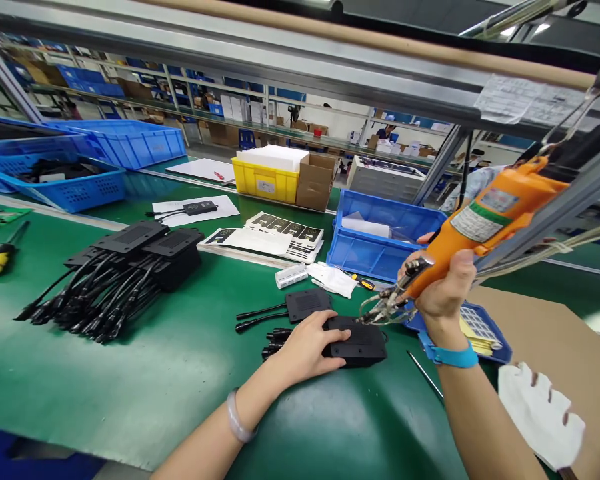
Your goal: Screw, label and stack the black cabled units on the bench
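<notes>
Black box lies under the spread left hand, right hand gripping orange driver.

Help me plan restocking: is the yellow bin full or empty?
The yellow bin looks full: white, paper-like material rises above its rim, though the bottom is hidden.

No text can be read: the lettering is too small or blurred on the orange power tool's label, the yellow bin's label and the printed sheets.
</notes>
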The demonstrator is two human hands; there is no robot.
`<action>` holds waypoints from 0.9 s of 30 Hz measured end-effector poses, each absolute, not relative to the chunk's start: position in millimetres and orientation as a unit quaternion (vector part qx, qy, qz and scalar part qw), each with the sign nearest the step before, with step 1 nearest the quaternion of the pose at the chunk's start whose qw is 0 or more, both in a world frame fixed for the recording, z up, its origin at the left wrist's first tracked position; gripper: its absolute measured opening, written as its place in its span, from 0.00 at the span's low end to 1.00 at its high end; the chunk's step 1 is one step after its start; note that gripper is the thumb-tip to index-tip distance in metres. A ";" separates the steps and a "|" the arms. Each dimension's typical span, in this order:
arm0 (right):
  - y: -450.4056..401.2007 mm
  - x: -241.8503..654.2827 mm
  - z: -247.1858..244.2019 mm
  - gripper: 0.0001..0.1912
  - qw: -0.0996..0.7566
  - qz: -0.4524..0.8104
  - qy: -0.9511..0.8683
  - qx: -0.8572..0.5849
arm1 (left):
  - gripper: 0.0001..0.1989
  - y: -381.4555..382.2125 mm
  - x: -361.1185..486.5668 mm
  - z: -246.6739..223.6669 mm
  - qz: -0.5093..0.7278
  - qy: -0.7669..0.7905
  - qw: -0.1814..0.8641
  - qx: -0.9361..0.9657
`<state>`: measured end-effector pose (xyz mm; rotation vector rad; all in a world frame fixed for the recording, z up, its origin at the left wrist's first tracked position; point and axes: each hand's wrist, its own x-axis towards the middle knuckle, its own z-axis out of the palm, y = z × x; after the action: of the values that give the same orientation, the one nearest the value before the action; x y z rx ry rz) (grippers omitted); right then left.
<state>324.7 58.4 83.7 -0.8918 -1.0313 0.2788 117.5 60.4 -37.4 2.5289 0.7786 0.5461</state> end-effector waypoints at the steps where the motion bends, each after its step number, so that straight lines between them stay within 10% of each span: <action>1: 55.4 322.4 88.8 0.28 0.766 0.125 -0.479 -0.410 | 0.26 60.3 117.1 -36.7 0.192 0.283 0.219 0.914; 10: 63.9 306.7 154.1 0.21 0.809 0.006 -0.500 -0.309 | 0.26 57.7 111.4 -31.7 0.190 0.286 0.199 0.918; 27: 70.8 287.1 100.3 0.27 0.770 0.127 -0.478 -0.404 | 0.27 58.0 114.3 -32.9 0.183 0.294 0.216 0.913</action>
<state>287.1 70.8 100.3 -0.8763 -1.0367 0.2754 114.3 58.0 -32.9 2.5306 0.8152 0.5086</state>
